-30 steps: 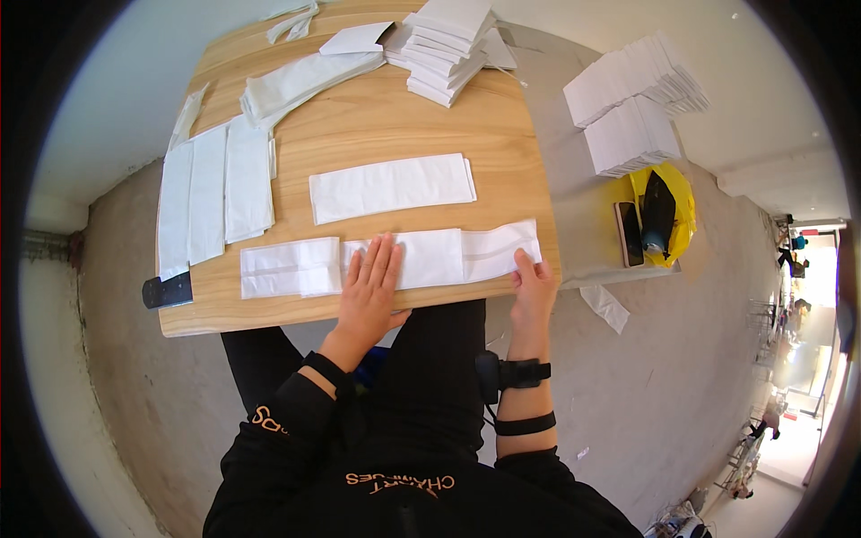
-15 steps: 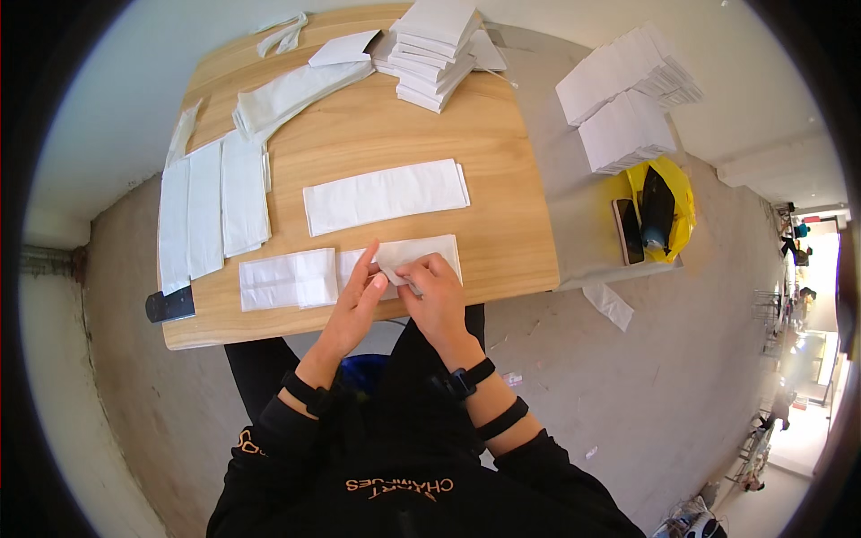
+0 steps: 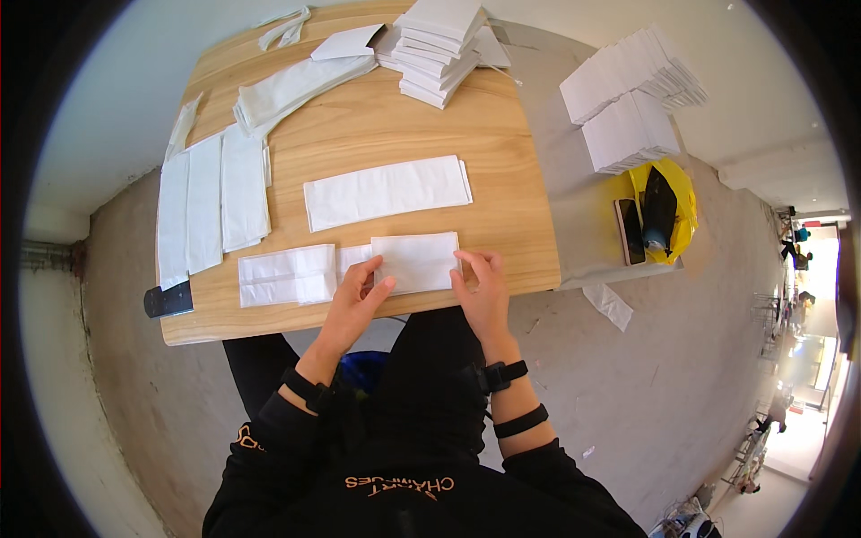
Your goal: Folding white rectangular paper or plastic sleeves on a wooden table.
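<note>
Near the table's front edge lies a folded white sheet [image 3: 415,261], flat and neatly squared. My left hand [image 3: 352,303] is at its left edge, thumb and forefinger apart, fingertips touching it. At the opposite edge is my right hand [image 3: 483,291], fingers curved and parted, the tips against the sheet's side. Left of my left hand, a white folded piece [image 3: 285,275] with a crease along it lies flat; a white strip shows between it and the sheet. Farther back is a stack of long white strips [image 3: 387,193].
Long white strips [image 3: 204,206] cover the wooden table's [image 3: 359,125] left side, above a dark phone-like object [image 3: 169,301]. White stacks stand at the back [image 3: 436,49] and on the grey side surface [image 3: 628,130], near a phone [image 3: 630,231] and yellow bag [image 3: 683,211].
My right hand has moved right, from the sheet's middle to its right edge. The loose part pinched between my hands has been let go, and the sheet now lies flat.
</note>
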### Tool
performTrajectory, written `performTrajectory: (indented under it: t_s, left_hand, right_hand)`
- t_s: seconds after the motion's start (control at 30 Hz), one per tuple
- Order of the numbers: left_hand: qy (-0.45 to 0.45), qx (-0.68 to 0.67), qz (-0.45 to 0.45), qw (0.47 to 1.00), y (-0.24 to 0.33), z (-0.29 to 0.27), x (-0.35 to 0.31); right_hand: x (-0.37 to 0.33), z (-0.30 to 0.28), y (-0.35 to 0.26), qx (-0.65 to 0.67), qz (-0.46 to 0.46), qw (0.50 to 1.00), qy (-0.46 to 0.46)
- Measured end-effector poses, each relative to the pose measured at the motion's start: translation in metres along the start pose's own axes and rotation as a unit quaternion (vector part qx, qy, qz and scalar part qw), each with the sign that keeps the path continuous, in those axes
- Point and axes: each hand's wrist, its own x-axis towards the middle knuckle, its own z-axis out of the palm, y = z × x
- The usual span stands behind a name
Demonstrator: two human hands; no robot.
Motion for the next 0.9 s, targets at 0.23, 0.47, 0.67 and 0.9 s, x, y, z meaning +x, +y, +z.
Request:
performTrajectory:
  t_s: [0.23, 0.47, 0.67, 0.9]
  left_hand:
    - [-0.009, 0.122, 0.016, 0.992, 0.007, -0.001, -0.003]
    - [0.075, 0.331, 0.125, 0.932, 0.01, 0.0, -0.014]
    - [0.027, 0.5, 0.249, 0.829, 0.021, 0.023, -0.019]
    - [-0.001, 0.574, 0.246, 0.781, -0.012, 0.022, -0.002]
  right_hand:
    - [0.005, 0.004, 0.011, -0.054, -0.043, 0.998, -0.003]
    - [0.008, 0.005, 0.012, -0.05, -0.037, 0.998, -0.007]
    - [0.008, 0.006, 0.006, -0.04, -0.02, 0.999, -0.001]
    - [0.007, 0.008, 0.013, -0.062, -0.036, 0.997, 0.001]
